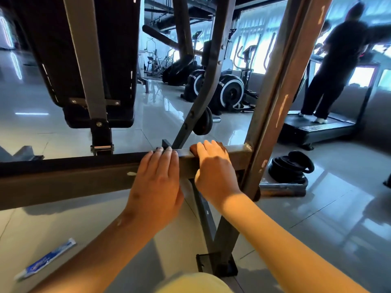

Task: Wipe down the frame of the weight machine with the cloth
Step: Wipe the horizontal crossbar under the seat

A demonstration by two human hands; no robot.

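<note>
Glossy grey tile floor [330, 210] in a gym, bright windows at the back, with exercise bikes [229, 89] lined up and a person [338, 60] standing on a treadmill [317, 130] far right.

Up close is the weight machine's frame: a dark horizontal bar [63, 176] running across the view and meeting a slanted upright post [273, 115] with chipped paint. A black padded bench [53, 49] hangs above on the left.

Both hands are on that bar, side by side. The left hand [156, 187] lies flat against the front face, its 4 fingers straight and together with tips over the top edge, holding nothing. The right hand [213, 166] sits just beside it, nearer the post, fingers laid out fairly straight on top of a dark brown cloth [193, 149] and pressing it onto the bar's top. The cloth peeks out on either side of the fingers, and the thumb hangs down the front face.

A stack of black weight plates [289, 168] sits on the floor past the post, and a blue and white tube [45, 260] lies on the tiles bottom left.
</note>
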